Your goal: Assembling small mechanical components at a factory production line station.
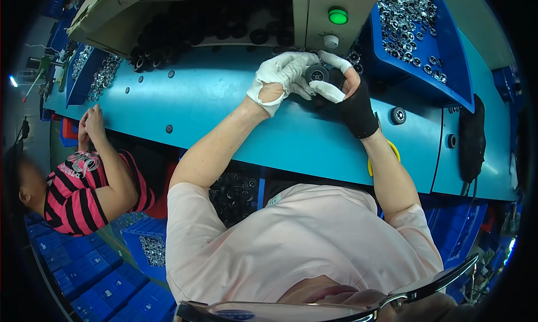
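A small black toy wheel (317, 74) with a silver spoked hub is pinched between my two hands, just above the blue-green worktop (224, 98). My left hand (284, 74), in a torn white glove, has its fingers curled against the wheel's left side. On the other side, my right hand (352, 95) wears a black fingerless glove with white coverings on the thumb and a finger. Its thumb and that finger close around the wheel. Some fingertips behind the wheel are hidden.
A machine panel with a green button (338, 16) and a knob stands close ahead. At right, a blue bin (451, 92) holds shiny hubs. Black tyres (218, 30) pile up behind. A loose wheel (398, 116) and a dark pouch (472, 140) lie rightward. A co-worker (92, 179) sits at left.
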